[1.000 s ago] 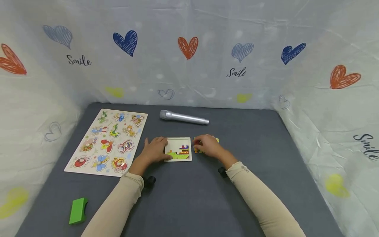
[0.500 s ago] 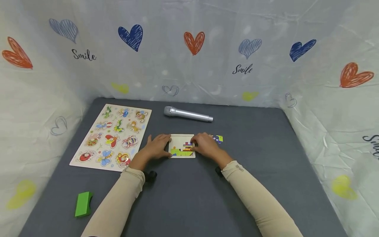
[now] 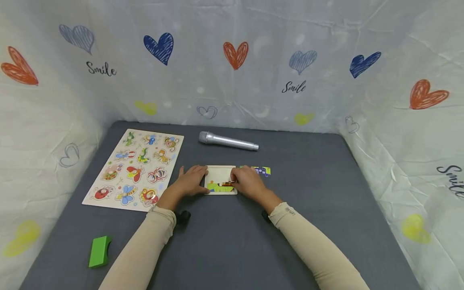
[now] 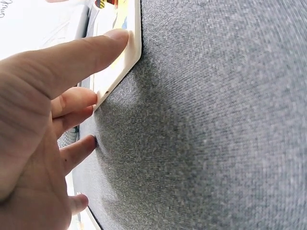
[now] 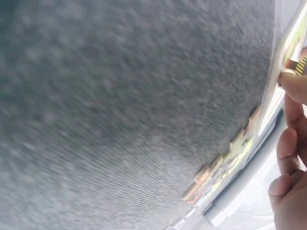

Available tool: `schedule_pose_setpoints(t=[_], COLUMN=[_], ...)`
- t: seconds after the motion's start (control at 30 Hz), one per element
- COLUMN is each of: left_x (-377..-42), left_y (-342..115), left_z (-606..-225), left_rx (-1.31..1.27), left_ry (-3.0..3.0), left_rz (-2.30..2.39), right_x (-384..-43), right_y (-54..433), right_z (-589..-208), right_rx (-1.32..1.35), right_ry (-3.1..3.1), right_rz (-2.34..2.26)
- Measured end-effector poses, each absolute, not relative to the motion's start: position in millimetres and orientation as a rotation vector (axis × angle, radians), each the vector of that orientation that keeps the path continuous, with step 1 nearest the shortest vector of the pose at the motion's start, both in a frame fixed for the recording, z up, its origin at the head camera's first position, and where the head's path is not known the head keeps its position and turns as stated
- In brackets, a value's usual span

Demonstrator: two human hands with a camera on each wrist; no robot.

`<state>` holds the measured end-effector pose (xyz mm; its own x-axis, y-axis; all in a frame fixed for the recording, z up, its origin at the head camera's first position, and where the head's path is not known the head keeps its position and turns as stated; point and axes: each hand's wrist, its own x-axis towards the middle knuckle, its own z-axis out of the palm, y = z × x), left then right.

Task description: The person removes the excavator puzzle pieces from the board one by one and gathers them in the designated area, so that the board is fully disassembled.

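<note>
A small pale framed jigsaw puzzle board lies mid-table, with green and yellow pieces along its near side. My left hand rests at its left side, fingers spread; the thumb presses on the border and other fingertips touch the edge. Over the board's right part, my right hand pinches a puzzle piece with yellow and black stripes, down at the board's surface. The piece is partly hidden by the fingers. Several loose colourful pieces lie beyond the right hand.
A silver microphone lies behind the puzzle board. To the left is a large pale board with insect pictures, close to the left forearm. A green block with a curved cut-out sits at the near left. A white printed sheet surrounds the grey table.
My right hand has moved left from the loose pieces onto the board, where it now pinches the striped piece. More loose pieces are uncovered. The left hand stays at the board's left side.
</note>
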<state>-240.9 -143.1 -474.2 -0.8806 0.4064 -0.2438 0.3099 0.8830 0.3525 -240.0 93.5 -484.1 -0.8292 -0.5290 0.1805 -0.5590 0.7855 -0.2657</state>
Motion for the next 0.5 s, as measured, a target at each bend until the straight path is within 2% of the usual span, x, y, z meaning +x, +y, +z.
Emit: schedule_pose_setpoints(t=[0.23,0.37,0.5], left_x=[-239,-240,-241], left_y=[-139,-141,-144], left_z=[-476,-474,-470], left_rx=[0.571,0.561,0.546], left_ry=[2.732,2.724,2.719], left_rz=[0.443,0.434,0.431], right_x=[-233,-235,-241], right_y=[101,115,148], right_z=[-490,-479,-465], right_rx=[0.831,0.626,0.404], right_ry=[-2.826,-2.901,-2.948], right_rz=[0.523,0.789,1.037])
